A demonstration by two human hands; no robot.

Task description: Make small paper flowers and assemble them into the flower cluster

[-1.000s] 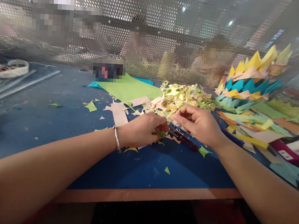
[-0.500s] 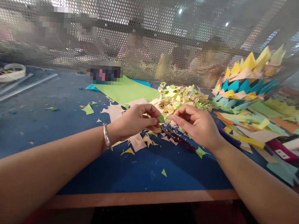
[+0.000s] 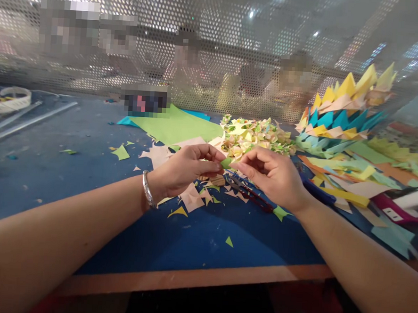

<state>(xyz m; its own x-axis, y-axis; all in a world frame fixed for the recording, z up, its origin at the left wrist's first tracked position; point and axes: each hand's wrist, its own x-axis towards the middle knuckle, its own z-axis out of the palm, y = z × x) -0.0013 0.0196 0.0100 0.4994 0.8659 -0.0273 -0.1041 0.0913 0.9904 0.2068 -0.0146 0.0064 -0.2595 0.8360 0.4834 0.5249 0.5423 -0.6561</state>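
Note:
Between my two hands is a small green paper piece (image 3: 226, 162). My left hand (image 3: 197, 167), with a silver bangle at the wrist, pinches its left side between thumb and fingers. From the other side, the closed thumb and forefinger of my right hand (image 3: 269, 174) meet its right edge; the exact contact is partly hidden. Scissors with dark red handles (image 3: 256, 198) lie on the table below the hands. Just behind them rises a heap of small folded paper pieces (image 3: 258, 136) in yellow, pink and green. Pink paper scraps (image 3: 192, 197) lie beneath my left hand.
A layered paper model (image 3: 340, 119) stands at the right, behind coloured paper strips (image 3: 345, 176). Green paper sheets (image 3: 178, 126) lie at the back before a perforated metal screen (image 3: 206, 81). At far left is a white tape roll (image 3: 12, 102) on the blue table (image 3: 125, 250).
My right fingertips have come slightly closer to the green paper piece, which has tilted a little. My left fingers have curled in more. The view has shifted slightly.

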